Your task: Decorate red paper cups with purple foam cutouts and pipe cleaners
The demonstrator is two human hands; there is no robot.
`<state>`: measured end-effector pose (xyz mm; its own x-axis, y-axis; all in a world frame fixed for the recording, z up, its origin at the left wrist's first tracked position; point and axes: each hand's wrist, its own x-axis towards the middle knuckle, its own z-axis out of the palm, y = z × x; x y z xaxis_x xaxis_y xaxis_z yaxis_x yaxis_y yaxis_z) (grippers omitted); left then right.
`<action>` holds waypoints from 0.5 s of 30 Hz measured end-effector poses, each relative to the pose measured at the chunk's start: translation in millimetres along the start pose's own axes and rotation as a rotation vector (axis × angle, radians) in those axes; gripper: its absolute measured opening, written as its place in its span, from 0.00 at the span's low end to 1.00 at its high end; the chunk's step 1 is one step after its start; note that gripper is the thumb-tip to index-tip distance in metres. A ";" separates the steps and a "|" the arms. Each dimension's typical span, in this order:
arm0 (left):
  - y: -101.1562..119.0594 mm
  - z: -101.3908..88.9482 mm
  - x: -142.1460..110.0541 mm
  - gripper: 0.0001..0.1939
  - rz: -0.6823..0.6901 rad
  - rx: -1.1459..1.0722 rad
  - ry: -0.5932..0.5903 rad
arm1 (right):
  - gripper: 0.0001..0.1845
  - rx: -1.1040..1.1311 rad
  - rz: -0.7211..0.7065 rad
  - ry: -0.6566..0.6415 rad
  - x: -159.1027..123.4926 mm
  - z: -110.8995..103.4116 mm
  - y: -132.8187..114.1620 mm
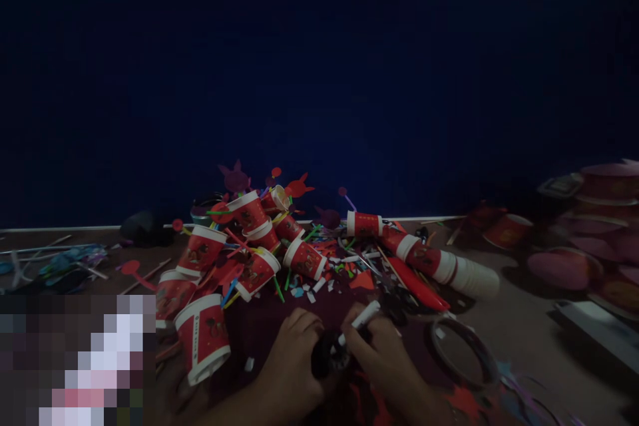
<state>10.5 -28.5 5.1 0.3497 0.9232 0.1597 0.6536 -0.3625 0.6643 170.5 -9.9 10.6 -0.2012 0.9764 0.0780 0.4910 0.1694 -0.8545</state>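
My left hand (297,356) is closed around the side of a dark round object (329,356) with a few pale marks, in the lower middle of the head view. What kind of object it is cannot be made out in the dim light. My right hand (384,353) grips a white marker pen (367,315), which slants with one end down against the dark object and the other up to the right. Both hands rest close together over a dark red surface (259,339), just in front of scattered paper scraps (312,289).
Red paper cups (207,336) with straws lie piled at the left. A stack of nested cups (446,266) leans right beside a red tool (414,286). A tape ring (464,353) lies near my right hand. Behind everything stands a dark blue wall (319,93).
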 end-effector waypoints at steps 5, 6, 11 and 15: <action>0.9 -1.1 0.5 0.12 -0.026 0.008 -0.018 | 0.14 -0.051 0.028 -0.006 -0.2 2.2 -0.4; 0.3 -0.4 0.4 0.13 -0.032 0.013 -0.024 | 0.14 -0.062 0.033 -0.017 0.3 2.4 -0.8; -5.4 4.1 0.3 0.22 -0.136 0.047 -0.101 | 0.11 -0.170 0.031 -0.086 6.9 0.9 -5.5; -5.8 0.5 0.4 0.27 -0.154 0.067 -0.128 | 0.09 -0.353 -0.001 -0.124 12.7 -1.5 -14.8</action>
<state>7.3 -26.1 1.0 0.3220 0.9460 -0.0372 0.7474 -0.2299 0.6233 161.9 0.1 25.0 -0.2923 0.9563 -0.0024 0.7483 0.2271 -0.6232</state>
